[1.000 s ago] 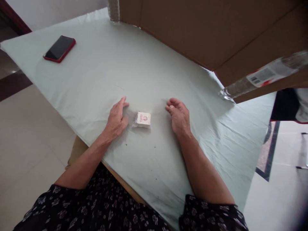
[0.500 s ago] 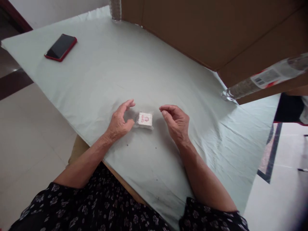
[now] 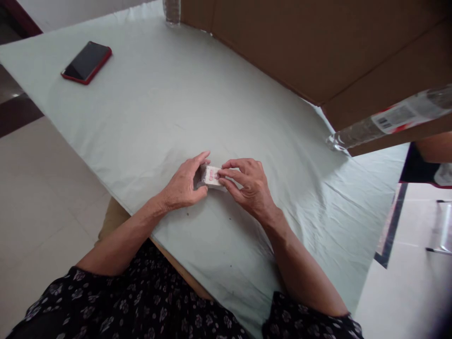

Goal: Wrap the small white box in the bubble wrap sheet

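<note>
On the pale green cloth lies a small white packet point(image 3: 212, 176) with red print, wrapped in clear plastic. My left hand point(image 3: 183, 183) curves around its left end, thumb at the near side and forefinger at the far side, spread apart. Whether those fingertips touch the plastic is hard to make out. From the other side, my right hand point(image 3: 249, 186) has its fingertips and thumb on the packet's right part, covering some of the print.
A phone point(image 3: 86, 62) in a red case rests at the far left of the cloth-covered table point(image 3: 151, 103). Along the back right stands a large brown cardboard box point(image 3: 268, 42), with a clear plastic bottle point(image 3: 395, 117) lying against it. Part of another person's arm point(image 3: 432, 148) shows at the right edge.
My right hand has moved left onto the packet, which it stood apart from before. My left hand has come slightly right, around the packet's left end. The view has shifted a little.
</note>
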Demonstrator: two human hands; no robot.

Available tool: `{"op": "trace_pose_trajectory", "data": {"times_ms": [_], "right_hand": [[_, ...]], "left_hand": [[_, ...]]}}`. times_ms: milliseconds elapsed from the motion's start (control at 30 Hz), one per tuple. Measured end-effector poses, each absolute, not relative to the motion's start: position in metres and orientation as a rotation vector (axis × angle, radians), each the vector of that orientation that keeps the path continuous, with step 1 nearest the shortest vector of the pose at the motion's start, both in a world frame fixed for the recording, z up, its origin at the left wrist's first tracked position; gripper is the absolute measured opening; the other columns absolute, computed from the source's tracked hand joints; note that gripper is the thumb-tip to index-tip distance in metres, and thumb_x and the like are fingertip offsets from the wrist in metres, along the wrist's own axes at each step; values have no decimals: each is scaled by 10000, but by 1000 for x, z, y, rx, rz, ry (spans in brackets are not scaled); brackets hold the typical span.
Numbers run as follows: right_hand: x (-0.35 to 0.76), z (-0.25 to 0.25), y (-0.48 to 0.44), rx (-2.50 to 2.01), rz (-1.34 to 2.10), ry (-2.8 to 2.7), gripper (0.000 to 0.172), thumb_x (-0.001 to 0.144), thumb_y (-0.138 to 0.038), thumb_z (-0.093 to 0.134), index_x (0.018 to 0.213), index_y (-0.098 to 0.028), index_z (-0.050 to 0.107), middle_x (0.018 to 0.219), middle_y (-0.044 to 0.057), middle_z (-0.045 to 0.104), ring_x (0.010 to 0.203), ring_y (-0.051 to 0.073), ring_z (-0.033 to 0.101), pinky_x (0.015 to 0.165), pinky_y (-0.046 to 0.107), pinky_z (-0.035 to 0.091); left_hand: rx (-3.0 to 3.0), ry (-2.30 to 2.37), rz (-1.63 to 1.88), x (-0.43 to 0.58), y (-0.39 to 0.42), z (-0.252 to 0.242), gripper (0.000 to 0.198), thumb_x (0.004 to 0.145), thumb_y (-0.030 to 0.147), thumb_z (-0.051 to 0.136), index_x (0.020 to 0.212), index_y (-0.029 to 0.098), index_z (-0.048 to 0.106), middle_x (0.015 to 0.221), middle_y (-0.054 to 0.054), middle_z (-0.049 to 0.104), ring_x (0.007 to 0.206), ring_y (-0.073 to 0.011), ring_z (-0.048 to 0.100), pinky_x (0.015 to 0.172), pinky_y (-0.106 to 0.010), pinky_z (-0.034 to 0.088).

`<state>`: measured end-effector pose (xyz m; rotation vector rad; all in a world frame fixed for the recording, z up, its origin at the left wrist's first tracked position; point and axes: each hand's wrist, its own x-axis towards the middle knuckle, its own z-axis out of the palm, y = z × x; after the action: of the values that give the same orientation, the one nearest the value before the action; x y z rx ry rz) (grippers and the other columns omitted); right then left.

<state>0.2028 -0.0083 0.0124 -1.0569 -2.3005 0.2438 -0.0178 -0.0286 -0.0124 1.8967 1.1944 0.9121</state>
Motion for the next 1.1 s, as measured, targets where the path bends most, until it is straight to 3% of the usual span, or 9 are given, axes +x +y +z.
{"op": "trace_pose_trajectory", "data": {"times_ms": [367, 567, 767, 1100], "right_hand": [[185, 27, -1, -992, -8, -2553, 285, 988, -136, 466, 827, -243, 675, 912, 38, 744, 816, 207, 564, 871, 433, 361], [183, 16, 3, -1038, 72, -2364, 180, 977, -190, 495, 895, -229, 651, 981, 45, 762, 869, 214, 635, 851, 410, 388], [185, 18, 1, -1089, 261, -2268, 174, 1004, -216, 451, 938, -244, 609, 1009, 42, 754, 933, 207, 666, 898, 397, 409], [189, 33, 0, -1131, 465, -1972, 169, 1023, -304, 491, 933, -242, 620, 929, 14, 732, 859, 176, 659, 892, 356, 464]], "left_hand": [[1904, 1199, 940, -18, -28, -14, 834, 749, 188, 616, 1541, 220, 358, 1364, -120, 628, 1273, -282, 580, 1120, -475, 434], [1874, 1235, 938, -19, -28, -9, 778, 850, 435, 665, 1526, 178, 378, 1453, -183, 547, 1358, -326, 506, 1149, -510, 390], [1886, 1331, 885, -16, -28, -12, 746, 882, 520, 640, 1521, 220, 400, 1294, -122, 638, 1250, -287, 576, 1115, -478, 412], [1987, 1089, 982, -14, -31, -18, 849, 838, 285, 729, 1574, 241, 308, 1419, -140, 543, 1253, -272, 578, 1084, -436, 486]]}}
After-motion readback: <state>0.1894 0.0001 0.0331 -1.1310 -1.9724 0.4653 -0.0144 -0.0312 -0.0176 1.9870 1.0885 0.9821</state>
